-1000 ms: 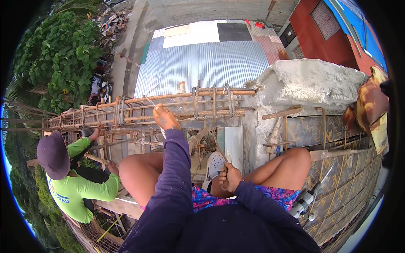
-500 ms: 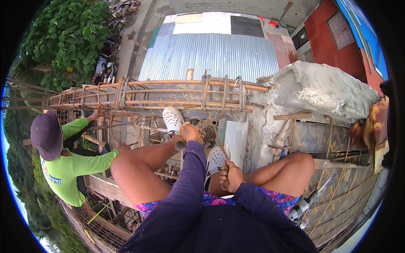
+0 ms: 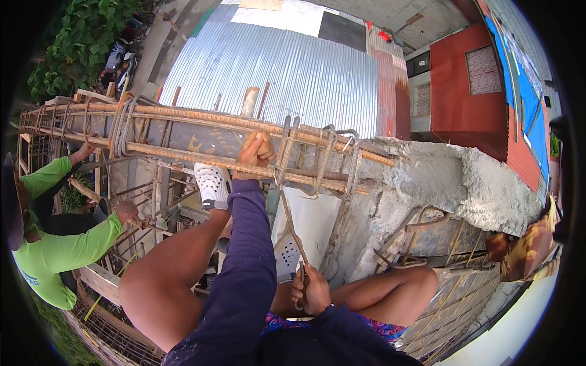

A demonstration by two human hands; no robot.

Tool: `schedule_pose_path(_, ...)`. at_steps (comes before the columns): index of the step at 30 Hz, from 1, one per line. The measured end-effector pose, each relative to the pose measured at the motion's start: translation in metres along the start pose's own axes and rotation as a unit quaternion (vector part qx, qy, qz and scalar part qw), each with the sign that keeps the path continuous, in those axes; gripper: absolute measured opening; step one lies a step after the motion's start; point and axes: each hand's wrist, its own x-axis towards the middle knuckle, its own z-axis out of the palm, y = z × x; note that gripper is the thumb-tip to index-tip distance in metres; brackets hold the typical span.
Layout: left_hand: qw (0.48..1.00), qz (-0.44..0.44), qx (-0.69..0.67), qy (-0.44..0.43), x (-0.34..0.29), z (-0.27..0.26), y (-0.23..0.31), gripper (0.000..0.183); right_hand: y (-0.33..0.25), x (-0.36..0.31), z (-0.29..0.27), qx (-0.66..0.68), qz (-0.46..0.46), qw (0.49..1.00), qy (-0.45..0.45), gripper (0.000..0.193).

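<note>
My left hand (image 3: 255, 149) reaches over the lower bar of a rusty rebar cage (image 3: 183, 154), close to the steel stirrups (image 3: 287, 149). Its fingers are curled together, and whatever they pinch is too small or hidden to make out. Down between my knees, my right hand (image 3: 312, 290) is closed round a thin rusty rod (image 3: 291, 222). This rod slants up and to the left, its upper end at the stirrups by the lower bar. My white clogs (image 3: 213, 183) rest below the cage, one partly hidden behind the rod and my left sleeve.
A co-worker in a green shirt (image 3: 79, 244) sits at the left, one hand at the cage. Rough concrete (image 3: 427, 177) joins the cage at the right, with bent bars (image 3: 421, 229) beneath. Beyond lies a corrugated metal roof (image 3: 274, 61). A short pipe (image 3: 249, 102) stands behind the cage.
My left hand has risen from beside my shoe to the rebar cage. The rod in my right hand now reaches the stirrups. My view has shifted to the right and closer to the cage.
</note>
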Motion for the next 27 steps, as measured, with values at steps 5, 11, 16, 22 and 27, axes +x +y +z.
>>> schedule_pose_path(5, 0.997, -0.018, 0.033, -0.061, 0.016, 0.003, 0.017, 0.028, -0.007, 0.001, 0.008, 0.013, 0.003, 1.0, 0.013, 0.033)
schedule_pose_path(11, 0.989, -0.08, 0.104, -0.061, 0.024, 0.0, 0.025, 0.029, -0.01, -0.007, 0.003, 0.029, -0.019, 0.999, 0.006, 0.033)
schedule_pose_path(16, 0.988, -0.095, -0.043, -0.11, 0.028, -0.003, 0.012, 0.031, -0.016, -0.061, -0.018, -0.095, -0.038, 0.995, 0.001, 0.032)
schedule_pose_path(22, 0.987, -0.103, 0.115, 0.048, 0.025, 0.004, 0.002, 0.042, -0.01, -0.14, -0.02, -0.161, -0.249, 0.955, 0.027, 0.025)
schedule_pose_path(27, 0.992, -0.03, -0.088, -0.088, 0.026, 0.011, 0.003, 0.038, -0.028, -0.143, -0.007, -0.166, -0.357, 0.919, 0.013, 0.034)
